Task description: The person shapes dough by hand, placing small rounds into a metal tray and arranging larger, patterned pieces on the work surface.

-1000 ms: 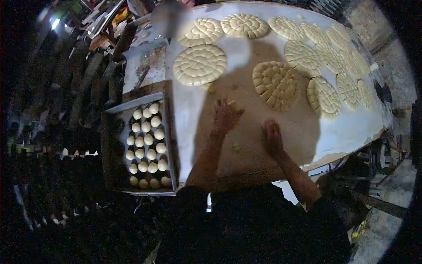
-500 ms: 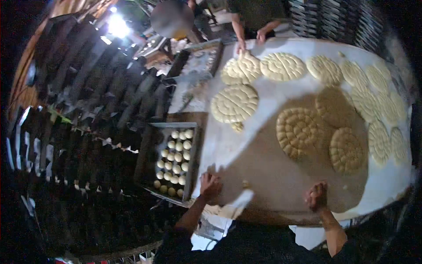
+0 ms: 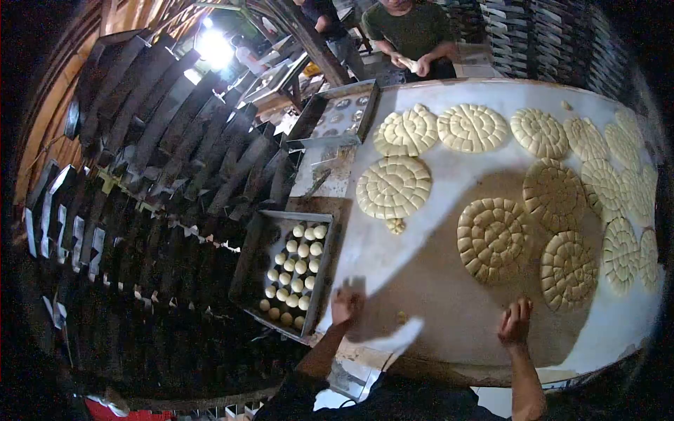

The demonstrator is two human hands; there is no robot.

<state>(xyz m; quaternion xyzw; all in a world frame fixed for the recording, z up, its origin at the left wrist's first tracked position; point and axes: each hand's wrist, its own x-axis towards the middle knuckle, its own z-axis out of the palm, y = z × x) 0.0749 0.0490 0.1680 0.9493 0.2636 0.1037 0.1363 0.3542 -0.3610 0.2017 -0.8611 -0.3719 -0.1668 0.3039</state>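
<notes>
Care around flat, cream-coloured, scored spiral dough rounds (image 3: pixel 493 238) on the white surface (image 3: pixel 449 172): lift the loosely closed right hand (image 3: pixel 515 324), contents unclear, clear of scored edges; guide the loosely open left hand (image 3: pixel 347 305) past the grey metal tray (image 3: pixel 270 235).

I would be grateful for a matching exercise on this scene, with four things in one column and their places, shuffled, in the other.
Column 1
1. Dough balls
2. Left hand
3. Right hand
4. Co-worker in the dark green top

Column 2
A. Near the shadowed dough spirals
B. At the far side of the table
C. Inside the nearer tray
D. By the table's left side, just right of the nearer tray

Right pairs: 1-C, 2-D, 3-A, 4-B
</notes>
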